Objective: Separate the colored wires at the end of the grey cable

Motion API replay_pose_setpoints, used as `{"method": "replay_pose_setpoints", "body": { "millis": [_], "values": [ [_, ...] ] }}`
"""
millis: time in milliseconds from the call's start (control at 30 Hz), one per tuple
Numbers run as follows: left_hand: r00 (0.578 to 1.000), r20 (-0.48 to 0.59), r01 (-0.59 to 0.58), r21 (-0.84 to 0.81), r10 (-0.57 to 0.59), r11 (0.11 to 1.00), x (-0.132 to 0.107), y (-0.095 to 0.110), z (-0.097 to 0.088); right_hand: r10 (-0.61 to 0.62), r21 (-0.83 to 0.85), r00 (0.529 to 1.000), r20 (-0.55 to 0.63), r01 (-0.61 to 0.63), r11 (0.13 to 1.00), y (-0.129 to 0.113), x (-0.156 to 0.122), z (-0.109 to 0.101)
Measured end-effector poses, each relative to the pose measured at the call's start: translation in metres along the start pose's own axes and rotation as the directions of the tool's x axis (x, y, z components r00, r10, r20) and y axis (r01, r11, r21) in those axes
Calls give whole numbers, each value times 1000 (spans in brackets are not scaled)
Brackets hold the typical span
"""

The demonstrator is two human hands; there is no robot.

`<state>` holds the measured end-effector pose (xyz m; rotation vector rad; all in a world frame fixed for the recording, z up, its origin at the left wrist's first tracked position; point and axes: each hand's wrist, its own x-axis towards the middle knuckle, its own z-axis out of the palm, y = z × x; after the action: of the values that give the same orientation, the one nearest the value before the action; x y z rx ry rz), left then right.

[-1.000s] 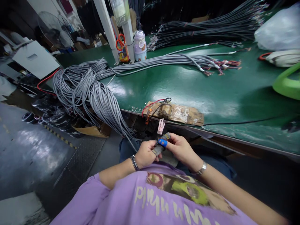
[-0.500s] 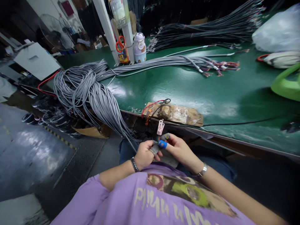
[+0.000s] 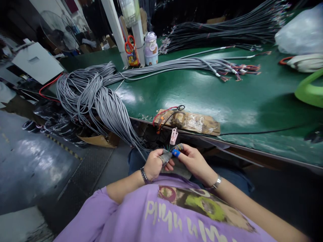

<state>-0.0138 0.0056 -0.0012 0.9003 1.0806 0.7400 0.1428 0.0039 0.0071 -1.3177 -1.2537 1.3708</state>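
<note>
My left hand (image 3: 154, 164) and my right hand (image 3: 194, 160) meet in my lap, just below the edge of the green table (image 3: 202, 92). Both are closed in a pinch on the end of a grey cable (image 3: 141, 148) whose thin coloured wires stick up between the fingertips. Grey finger sleeves cover some fingertips, and my right thumb wears a blue cap (image 3: 176, 153). The cable comes from a big bundle of grey cables (image 3: 96, 97) that spills off the table's left end. A pink clip (image 3: 173, 136) hangs at the table edge right above my hands.
A taped brown block with red and black wires (image 3: 188, 121) sits at the table edge. Further back lie a grey harness with coloured ends (image 3: 202, 65), black cable bundles (image 3: 227, 30), a white post (image 3: 114, 30), scissors in a holder (image 3: 131, 50) and a lilac bottle (image 3: 150, 48). A green object (image 3: 309, 89) is at right.
My hands stayed in my lap with only small finger movements on the cable end. The view shifted slightly.
</note>
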Motion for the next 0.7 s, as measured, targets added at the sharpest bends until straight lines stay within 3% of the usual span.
{"method": "replay_pose_setpoints", "body": {
  "millis": [433, 700],
  "values": [
    [994, -103, -49, -114, 37, 992, 3, -5, 0, 41, -7, 999, -28, -41, 999, -2, -2, 2],
    [981, -166, -111, -41, 103, 993, 1, -3, -1, 12, 38, 993, 115, -16, 999, -2, -3, 0]
  ]
}}
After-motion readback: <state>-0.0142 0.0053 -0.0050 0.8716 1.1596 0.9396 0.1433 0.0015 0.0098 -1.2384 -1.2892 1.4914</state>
